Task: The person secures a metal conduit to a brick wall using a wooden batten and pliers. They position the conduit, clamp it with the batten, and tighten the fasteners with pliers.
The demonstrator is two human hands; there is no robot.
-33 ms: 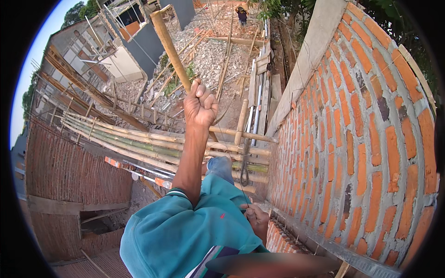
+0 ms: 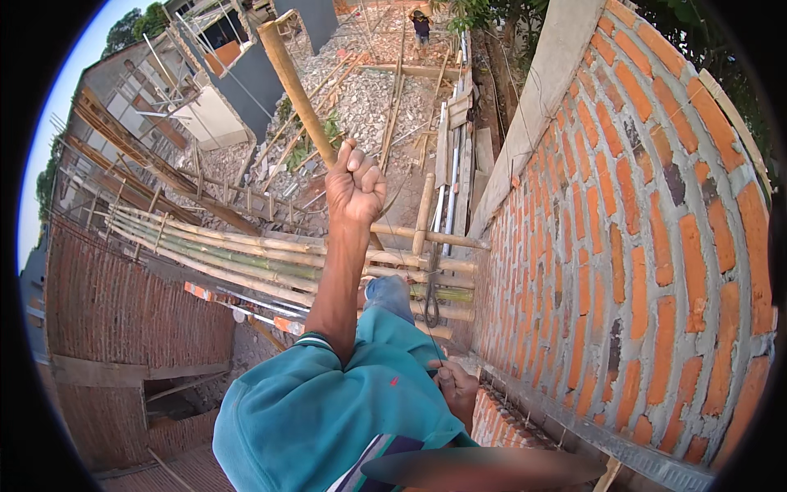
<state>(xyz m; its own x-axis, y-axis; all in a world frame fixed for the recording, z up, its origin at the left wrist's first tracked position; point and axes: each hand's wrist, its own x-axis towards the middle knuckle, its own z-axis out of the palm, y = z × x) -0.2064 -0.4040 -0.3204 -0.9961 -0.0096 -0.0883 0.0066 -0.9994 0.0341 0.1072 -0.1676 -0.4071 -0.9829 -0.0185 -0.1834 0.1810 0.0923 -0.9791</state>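
Note:
My left hand [image 2: 355, 187] is raised in front of me, its fingers wrapped round an upright bamboo pole [image 2: 297, 92]. The pole rises to the upper left, and a short stretch of it shows below the fist. Low by my right side, my right hand [image 2: 456, 385] is closed with its fingertips pinching a thin dark wire [image 2: 434, 343]. From there the wire runs up toward a dark elongated loop [image 2: 431, 305] hanging at the bamboo rails; what that loop is made of I cannot tell. Part of my right hand is hidden by my teal shirt [image 2: 328, 410].
Bamboo poles [image 2: 221, 252] lashed side by side form a platform at my feet. A brick wall [image 2: 623, 246] with a concrete column [image 2: 537, 98] rises close on the right. Rubble [image 2: 361, 107] covers the ground far below, where another person [image 2: 421, 28] stands. Brickwork drops away at lower left.
The view has shifted very slightly. Both hands keep the same hold, on the bamboo pole and on the wire.

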